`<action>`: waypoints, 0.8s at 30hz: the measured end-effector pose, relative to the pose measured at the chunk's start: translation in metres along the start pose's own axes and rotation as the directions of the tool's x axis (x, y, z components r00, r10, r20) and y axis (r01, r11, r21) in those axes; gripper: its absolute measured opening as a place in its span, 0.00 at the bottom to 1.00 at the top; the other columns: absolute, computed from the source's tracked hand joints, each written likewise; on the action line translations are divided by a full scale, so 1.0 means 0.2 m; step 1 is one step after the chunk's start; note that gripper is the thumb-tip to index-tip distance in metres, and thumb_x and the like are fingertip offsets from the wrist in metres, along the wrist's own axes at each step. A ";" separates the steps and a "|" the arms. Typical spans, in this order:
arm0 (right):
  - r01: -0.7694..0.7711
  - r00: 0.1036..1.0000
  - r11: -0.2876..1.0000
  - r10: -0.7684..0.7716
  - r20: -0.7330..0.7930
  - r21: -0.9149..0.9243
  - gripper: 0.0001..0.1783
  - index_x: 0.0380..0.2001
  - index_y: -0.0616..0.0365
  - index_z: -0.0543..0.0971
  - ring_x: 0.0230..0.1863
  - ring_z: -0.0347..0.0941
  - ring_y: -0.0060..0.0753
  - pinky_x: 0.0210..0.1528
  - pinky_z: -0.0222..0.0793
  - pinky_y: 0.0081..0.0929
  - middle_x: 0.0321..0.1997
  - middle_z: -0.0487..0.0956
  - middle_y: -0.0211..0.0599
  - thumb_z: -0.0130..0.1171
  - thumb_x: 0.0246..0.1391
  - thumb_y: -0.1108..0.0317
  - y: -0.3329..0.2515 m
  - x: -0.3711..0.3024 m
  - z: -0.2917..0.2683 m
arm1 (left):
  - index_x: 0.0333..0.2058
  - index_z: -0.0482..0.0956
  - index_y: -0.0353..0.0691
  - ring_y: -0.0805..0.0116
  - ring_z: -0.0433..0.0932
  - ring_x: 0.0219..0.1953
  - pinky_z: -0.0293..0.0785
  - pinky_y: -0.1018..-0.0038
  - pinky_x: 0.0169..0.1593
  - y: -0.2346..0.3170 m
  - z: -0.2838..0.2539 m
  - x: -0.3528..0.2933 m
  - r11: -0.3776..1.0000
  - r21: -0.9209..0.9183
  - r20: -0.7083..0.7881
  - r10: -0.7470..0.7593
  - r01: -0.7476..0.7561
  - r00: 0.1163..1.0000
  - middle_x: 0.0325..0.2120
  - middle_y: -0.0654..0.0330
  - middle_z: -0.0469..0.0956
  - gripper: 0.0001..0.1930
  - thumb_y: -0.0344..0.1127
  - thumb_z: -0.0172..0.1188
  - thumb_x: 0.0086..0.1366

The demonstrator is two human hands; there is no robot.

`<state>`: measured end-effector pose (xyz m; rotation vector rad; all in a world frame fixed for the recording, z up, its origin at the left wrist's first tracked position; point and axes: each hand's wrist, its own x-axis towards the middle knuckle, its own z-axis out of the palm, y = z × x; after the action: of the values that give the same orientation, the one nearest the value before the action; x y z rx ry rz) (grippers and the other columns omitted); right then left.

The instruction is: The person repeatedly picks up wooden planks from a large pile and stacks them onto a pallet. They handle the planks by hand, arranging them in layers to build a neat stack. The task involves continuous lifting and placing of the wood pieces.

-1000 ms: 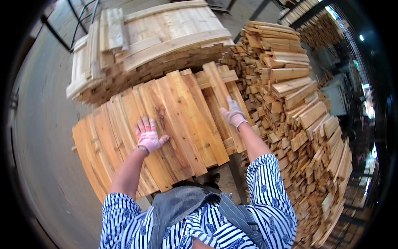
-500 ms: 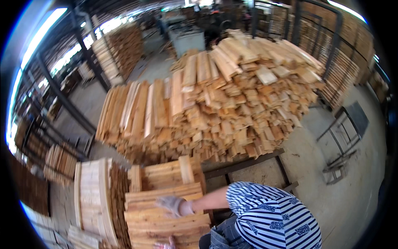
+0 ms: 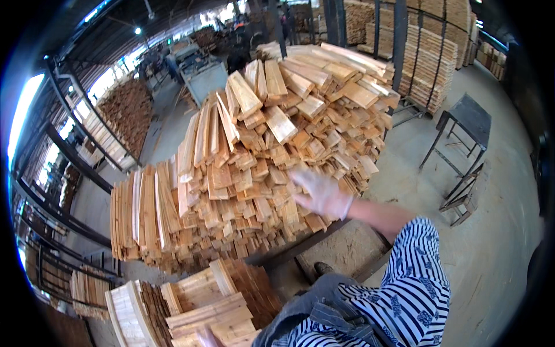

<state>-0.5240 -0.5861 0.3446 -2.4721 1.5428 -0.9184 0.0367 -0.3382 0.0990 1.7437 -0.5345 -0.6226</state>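
Note:
My right hand (image 3: 321,195), in a pale work glove, reaches out in front of a big heap of sawn wooden boards (image 3: 248,191). Its fingers are stretched out and somewhat blurred, with nothing held in them; whether they touch the board ends behind cannot be told. At the lower edge, my left hand (image 3: 209,336) shows only in part and blurred, by a stack of flat boards (image 3: 211,315). Its fingers cannot be made out. That stack has an upright-looking batten (image 3: 223,277) across its far part.
Left of the near stack stands another pale board stack (image 3: 128,309). A dark metal frame (image 3: 306,243) runs under the heap. On the right stand a small dark-topped metal table (image 3: 469,122) and a low stand (image 3: 462,199). Tall strapped timber stacks (image 3: 429,66) rise behind.
My right hand has left the near stack of boards and swung forward and right to the heap. The view has turned toward the right. My left hand stays low by the near stack.

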 end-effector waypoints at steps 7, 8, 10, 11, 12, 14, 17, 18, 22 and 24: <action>0.064 0.992 0.760 -0.119 -0.042 -0.646 0.45 0.75 0.47 0.53 0.67 0.64 0.53 0.67 0.63 0.45 0.77 0.52 0.53 0.60 0.59 0.56 0.37 0.95 -0.52 | 0.69 0.57 0.35 0.45 0.65 0.66 0.61 0.56 0.69 1.48 1.66 -0.30 0.337 0.148 0.629 0.693 -0.930 0.351 0.63 0.41 0.67 0.43 0.39 0.71 0.60; 0.083 0.996 0.683 -0.066 0.052 -0.725 0.49 0.76 0.38 0.50 0.71 0.59 0.56 0.66 0.66 0.47 0.78 0.51 0.49 0.64 0.55 0.57 0.48 1.06 -0.49 | 0.70 0.54 0.35 0.43 0.62 0.68 0.58 0.52 0.71 1.66 1.84 -0.37 0.300 0.136 0.655 0.688 -0.944 0.313 0.64 0.40 0.65 0.49 0.45 0.73 0.57; 0.197 0.973 0.688 -0.052 0.223 -0.699 0.49 0.76 0.36 0.51 0.71 0.61 0.55 0.66 0.65 0.48 0.78 0.50 0.46 0.63 0.55 0.65 0.55 1.16 -0.48 | 0.71 0.47 0.35 0.43 0.56 0.71 0.51 0.49 0.73 1.88 2.15 -0.38 0.149 0.275 0.654 0.696 -0.950 0.298 0.69 0.40 0.57 0.56 0.53 0.72 0.55; 0.216 0.971 0.694 -0.080 0.224 -0.687 0.48 0.76 0.36 0.52 0.70 0.62 0.55 0.65 0.66 0.48 0.78 0.51 0.46 0.62 0.54 0.68 0.54 1.22 -0.48 | 0.73 0.44 0.37 0.45 0.53 0.73 0.49 0.51 0.74 1.97 2.25 -0.34 0.150 0.307 0.628 0.710 -0.940 0.319 0.71 0.42 0.52 0.58 0.57 0.71 0.55; 0.229 0.968 0.694 -0.090 0.233 -0.683 0.48 0.75 0.35 0.52 0.69 0.63 0.55 0.64 0.68 0.47 0.78 0.51 0.46 0.61 0.54 0.71 0.55 1.25 -0.46 | 0.73 0.44 0.38 0.44 0.53 0.72 0.51 0.52 0.73 2.08 2.36 -0.34 0.134 0.346 0.629 0.701 -0.928 0.336 0.71 0.42 0.52 0.58 0.54 0.73 0.54; 0.278 0.945 0.676 -0.066 0.320 -0.682 0.46 0.75 0.34 0.55 0.66 0.68 0.53 0.57 0.75 0.44 0.75 0.58 0.46 0.60 0.55 0.72 0.48 1.29 -0.51 | 0.73 0.45 0.40 0.41 0.55 0.72 0.54 0.54 0.72 2.30 2.54 -0.36 0.100 0.420 0.637 0.675 -0.902 0.372 0.72 0.42 0.51 0.59 0.49 0.76 0.51; 0.346 0.932 0.698 -0.181 0.314 -0.627 0.43 0.74 0.35 0.56 0.60 0.73 0.50 0.55 0.76 0.44 0.73 0.60 0.44 0.56 0.58 0.70 0.56 1.32 -0.44 | 0.74 0.45 0.48 0.44 0.53 0.73 0.59 0.56 0.70 2.43 2.76 -0.37 0.122 0.503 0.735 0.462 -0.856 0.497 0.73 0.44 0.48 0.60 0.52 0.77 0.49; 0.376 0.921 0.723 -0.221 0.321 -0.580 0.42 0.75 0.37 0.55 0.59 0.73 0.49 0.55 0.76 0.43 0.73 0.61 0.45 0.55 0.59 0.69 0.61 1.30 -0.42 | 0.74 0.45 0.48 0.44 0.54 0.72 0.60 0.56 0.70 2.43 2.78 -0.36 0.098 0.478 0.747 0.478 -0.873 0.462 0.72 0.44 0.49 0.61 0.52 0.77 0.49; 0.436 0.890 0.717 -0.253 0.379 -0.545 0.43 0.75 0.42 0.55 0.56 0.74 0.48 0.55 0.75 0.43 0.72 0.61 0.47 0.58 0.56 0.66 0.64 1.31 -0.48 | 0.73 0.48 0.47 0.45 0.58 0.70 0.63 0.56 0.68 2.40 2.75 -0.30 -0.047 0.397 0.789 0.528 -0.917 0.314 0.70 0.43 0.53 0.60 0.55 0.77 0.48; 0.484 0.875 0.654 -0.345 0.341 -0.582 0.39 0.74 0.45 0.58 0.51 0.78 0.49 0.52 0.77 0.42 0.70 0.64 0.52 0.55 0.58 0.67 0.70 1.32 -0.49 | 0.71 0.52 0.42 0.46 0.59 0.70 0.63 0.57 0.68 2.47 2.78 -0.32 -0.134 0.412 0.817 0.492 -0.901 0.301 0.69 0.43 0.55 0.57 0.55 0.76 0.48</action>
<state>-0.6042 -0.8527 0.4894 -3.3853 1.4078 -0.0947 -0.3929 -0.8217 0.4699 1.7189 -2.4071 0.3494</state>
